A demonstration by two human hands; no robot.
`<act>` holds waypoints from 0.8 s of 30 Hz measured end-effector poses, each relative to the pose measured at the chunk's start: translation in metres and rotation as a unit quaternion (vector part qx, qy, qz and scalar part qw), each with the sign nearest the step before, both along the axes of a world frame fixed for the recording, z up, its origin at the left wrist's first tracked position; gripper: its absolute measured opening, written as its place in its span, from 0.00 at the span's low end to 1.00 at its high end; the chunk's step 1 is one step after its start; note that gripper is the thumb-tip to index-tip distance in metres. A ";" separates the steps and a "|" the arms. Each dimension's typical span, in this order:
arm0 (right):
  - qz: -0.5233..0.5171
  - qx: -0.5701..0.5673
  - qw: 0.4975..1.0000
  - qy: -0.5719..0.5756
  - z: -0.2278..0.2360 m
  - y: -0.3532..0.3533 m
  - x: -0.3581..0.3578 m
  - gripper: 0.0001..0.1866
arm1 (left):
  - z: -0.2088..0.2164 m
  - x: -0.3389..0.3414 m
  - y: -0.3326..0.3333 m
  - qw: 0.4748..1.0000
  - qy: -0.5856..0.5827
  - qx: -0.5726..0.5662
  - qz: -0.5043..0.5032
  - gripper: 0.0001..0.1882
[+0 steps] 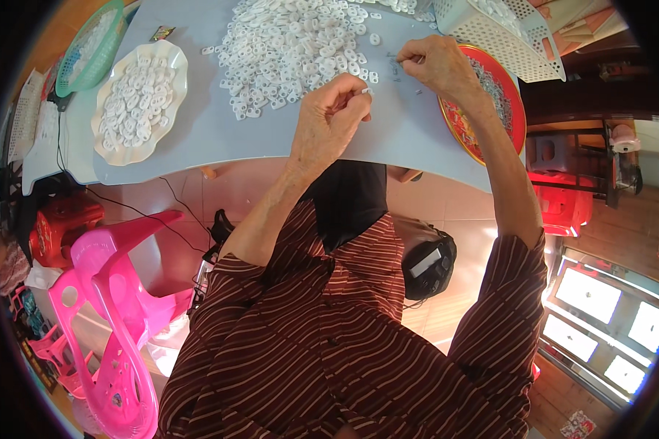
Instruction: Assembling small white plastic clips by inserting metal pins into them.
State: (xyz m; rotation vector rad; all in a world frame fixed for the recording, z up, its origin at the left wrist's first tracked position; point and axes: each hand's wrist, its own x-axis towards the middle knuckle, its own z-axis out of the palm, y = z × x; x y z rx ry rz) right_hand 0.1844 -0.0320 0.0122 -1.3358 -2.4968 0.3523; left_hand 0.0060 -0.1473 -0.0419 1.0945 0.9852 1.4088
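Note:
My left hand [329, 117] is closed above the table's front edge, with a small white plastic piece [367, 91] pinched between thumb and forefinger. To its right and a little farther off, my right hand [436, 64] has its fingers pressed together over the tabletop. Whatever those fingertips hold, if anything, is too small to make out. Beside them lie a few small grey metal parts [396, 71]. A large heap of white plastic pieces [289, 51], oval with holes, spreads beyond my left hand. Under my right forearm, a red round tray [518, 110] contains many small metal parts.
At left on the blue-grey table [205, 139] stands a scalloped white dish [177, 80] of white pieces, near a green basket [72, 64]. A white perforated basket [523, 55] stands far right. Below are a pink plastic chair [117, 293] and a black bag [428, 267].

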 end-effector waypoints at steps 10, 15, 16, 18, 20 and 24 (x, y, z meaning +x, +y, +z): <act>0.022 0.025 0.997 -0.070 -0.001 0.006 -0.017 0.07 | 0.008 -0.001 -0.003 0.999 0.032 -0.008 -0.012 0.05; 0.041 0.116 0.983 -0.139 -0.005 0.008 -0.025 0.07 | 0.007 -0.001 -0.002 1.000 0.025 -0.009 -0.014 0.05; 0.039 0.116 0.983 -0.139 -0.004 0.008 -0.023 0.07 | 0.007 -0.001 -0.002 0.999 0.028 -0.017 -0.020 0.04; 0.014 0.076 0.991 -0.114 0.002 0.005 -0.023 0.06 | 0.005 0.000 -0.001 0.999 0.020 -0.020 -0.019 0.04; -0.006 0.009 0.999 -0.038 0.013 -0.001 -0.025 0.07 | 0.004 -0.001 -0.001 1.000 0.014 -0.023 -0.015 0.05; -0.036 -0.122 0.955 0.269 0.007 -0.037 -0.030 0.11 | 0.003 -0.003 0.000 1.000 -0.004 -0.003 0.000 0.05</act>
